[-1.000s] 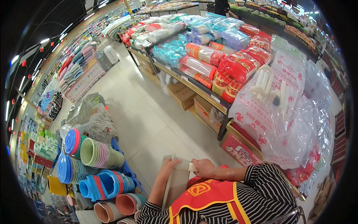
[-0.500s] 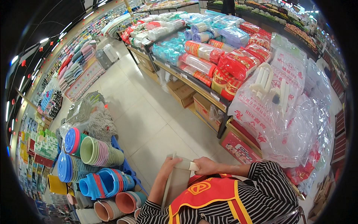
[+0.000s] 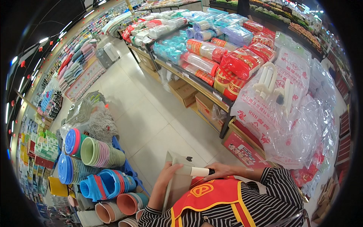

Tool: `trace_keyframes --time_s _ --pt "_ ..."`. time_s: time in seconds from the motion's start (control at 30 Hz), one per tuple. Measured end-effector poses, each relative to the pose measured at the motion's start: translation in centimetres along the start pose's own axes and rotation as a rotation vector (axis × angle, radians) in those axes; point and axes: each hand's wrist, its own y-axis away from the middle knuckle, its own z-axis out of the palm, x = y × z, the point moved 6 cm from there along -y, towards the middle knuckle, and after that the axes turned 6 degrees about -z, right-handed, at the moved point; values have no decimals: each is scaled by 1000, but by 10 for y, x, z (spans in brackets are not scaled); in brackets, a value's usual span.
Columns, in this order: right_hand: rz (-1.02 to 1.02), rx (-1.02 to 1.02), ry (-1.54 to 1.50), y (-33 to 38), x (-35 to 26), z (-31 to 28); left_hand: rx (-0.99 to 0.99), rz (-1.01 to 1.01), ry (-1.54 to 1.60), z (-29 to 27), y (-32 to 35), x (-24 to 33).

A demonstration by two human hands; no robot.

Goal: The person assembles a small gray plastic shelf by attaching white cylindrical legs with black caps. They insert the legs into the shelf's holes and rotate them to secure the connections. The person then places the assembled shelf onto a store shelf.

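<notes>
"What's in hand, lower centre of the frame?"

"The left hand (image 3: 166, 174) clasps a beige pan-like object (image 3: 178, 191); the right hand (image 3: 222, 171) pinches a white bar (image 3: 199, 172) by its black end. Seemingly the bar is being adjusted; that calls for a steady left hold and a straight right wrist."

"Any writing?"

"Red characters on clear bags (image 3: 280, 130), right; a yellow emblem on the red apron (image 3: 211, 195), bottom centre."

Ceiling tubes (image 3: 44, 40): lit, upper L.
Floor (image 3: 138, 98): well lit, soft shdws nr centre.
Clear bags (image 3: 298, 138): glare, R side.
Far produce (image 3: 302, 31): soft detail.
L-edge goods (image 3: 44, 147): fisheye bend, blk vignette.
</notes>
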Motion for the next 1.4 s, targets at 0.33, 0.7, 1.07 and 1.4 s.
trace_keyframes --time_s 0.33,0.7,1.07,1.4 --pt "-207 348 -459 10 -21 6 119 70 137 -25 12 -7" --pt "-434 597 -495 11 -56 -9 44 35 125 -19 31 30" --pt "-279 551 -492 11 -46 -14 59 6 173 -13 26 32" --pt "-250 581 -396 10 -50 -17 61 32 151 -15 22 28"
